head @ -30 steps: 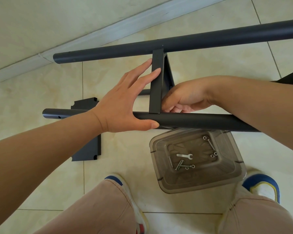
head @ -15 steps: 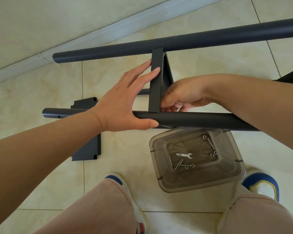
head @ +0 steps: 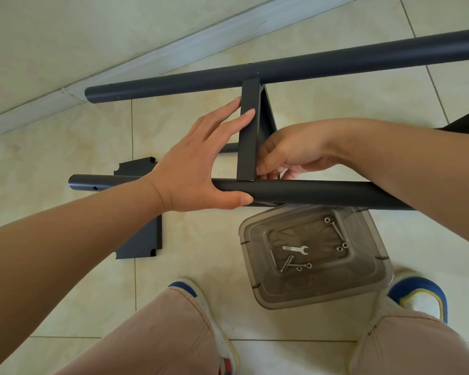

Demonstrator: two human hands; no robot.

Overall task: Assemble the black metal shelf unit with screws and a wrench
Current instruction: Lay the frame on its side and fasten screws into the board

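Left hand: flat and spread, fingers straight against the left face of the crossbar, thumb laid along the near tube; pressing, not curled round anything. Right hand: tucked in just right of the crossbar where it meets the near tube, fingers curled, tips bunched at the joint; whatever is pinched there hidden, so grip impossible to tell. Shelf frame up off the floor, in front of the knees: near tube running left to right, far tube parallel beyond it, crossbar spanning the two. Loose black panel flat on the tile floor beneath the left forearm. Clear tub on the floor just below the near tube, between the shoes. Inside the tub: small wrench in the middle, loose screws beside it and along the right side.
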